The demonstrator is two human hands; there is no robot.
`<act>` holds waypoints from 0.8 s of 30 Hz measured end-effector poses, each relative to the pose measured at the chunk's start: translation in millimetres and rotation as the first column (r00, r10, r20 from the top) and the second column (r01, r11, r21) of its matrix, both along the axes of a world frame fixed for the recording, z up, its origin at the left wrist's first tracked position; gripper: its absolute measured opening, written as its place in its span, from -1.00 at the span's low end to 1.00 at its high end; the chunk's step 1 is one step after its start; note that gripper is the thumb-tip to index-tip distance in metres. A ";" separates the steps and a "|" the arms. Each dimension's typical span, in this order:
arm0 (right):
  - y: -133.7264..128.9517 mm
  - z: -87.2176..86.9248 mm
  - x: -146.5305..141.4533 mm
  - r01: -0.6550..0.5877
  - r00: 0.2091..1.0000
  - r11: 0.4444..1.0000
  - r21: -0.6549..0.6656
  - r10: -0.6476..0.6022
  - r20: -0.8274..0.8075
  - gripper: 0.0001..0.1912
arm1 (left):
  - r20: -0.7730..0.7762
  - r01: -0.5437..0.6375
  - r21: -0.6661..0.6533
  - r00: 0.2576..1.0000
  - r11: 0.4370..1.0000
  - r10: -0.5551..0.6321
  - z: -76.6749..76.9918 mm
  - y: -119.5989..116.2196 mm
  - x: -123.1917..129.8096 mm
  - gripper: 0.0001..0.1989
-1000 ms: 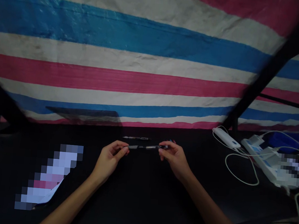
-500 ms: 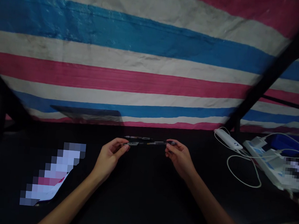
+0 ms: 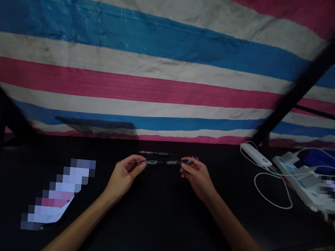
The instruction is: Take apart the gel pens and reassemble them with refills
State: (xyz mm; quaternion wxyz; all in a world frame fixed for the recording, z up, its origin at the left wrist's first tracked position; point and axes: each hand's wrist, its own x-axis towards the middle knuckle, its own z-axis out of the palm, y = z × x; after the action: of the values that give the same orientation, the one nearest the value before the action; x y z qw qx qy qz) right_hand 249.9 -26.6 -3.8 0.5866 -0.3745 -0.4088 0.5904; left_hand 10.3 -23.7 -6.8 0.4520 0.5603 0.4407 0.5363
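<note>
Between the fingertips of my left hand [image 3: 124, 176] is a pen piece with a grey clip [image 3: 152, 162], pointing right. My right hand [image 3: 196, 175] pinches a dark, slim pen piece [image 3: 173, 162] with a brownish tip, pointing left. The two pieces lie nearly in line, with a small gap between their ends. Just behind them, a whole pen [image 3: 155, 153] rests on the black table [image 3: 153, 218]. Small red and blue things [image 3: 196, 157] show behind my right fingers, too small to name.
A phone-like lit object [image 3: 58, 194], partly blurred out, lies at left. At right are a white device [image 3: 255, 155], a power strip [image 3: 300, 184] with plugs, looping white cables [image 3: 287, 208] and a blue item [image 3: 319, 160]. Striped sheeting [image 3: 159, 89] and dark frame bars [image 3: 293, 89] stand behind.
My right hand has shifted slightly left with its pen piece, closer to the left one. The small coloured things behind it have come into sight. My left hand has barely moved.
</note>
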 end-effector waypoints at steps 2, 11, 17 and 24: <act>-0.5 0.0 -1.7 -0.009 1.000 1.000 -0.006 0.009 -0.003 -0.72 | -0.008 0.008 -0.003 1.000 1.000 -0.008 0.5 -0.8 0.6 -0.80; -2.0 -6.2 -9.8 -0.028 0.981 0.999 0.035 0.020 0.191 -0.78 | -0.110 0.036 0.019 0.993 0.999 -0.034 1.6 -2.7 2.5 -0.82; -4.8 -5.3 -9.0 -0.097 0.945 0.995 -0.020 0.098 0.312 -0.62 | -0.197 0.036 0.037 0.980 0.999 -0.028 1.2 -2.6 1.5 -0.83; -4.0 1.2 -5.8 -0.084 0.929 0.995 -0.047 0.096 0.358 -0.63 | -0.117 0.011 0.032 0.993 0.999 -0.008 1.4 -0.8 2.5 -0.81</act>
State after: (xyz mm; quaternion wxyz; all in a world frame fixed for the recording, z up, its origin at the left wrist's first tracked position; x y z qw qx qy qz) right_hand 244.2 -30.7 -2.6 0.4682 -0.4662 -0.5170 0.5442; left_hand 12.9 -24.5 -5.3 0.4187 0.6001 0.4548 0.5076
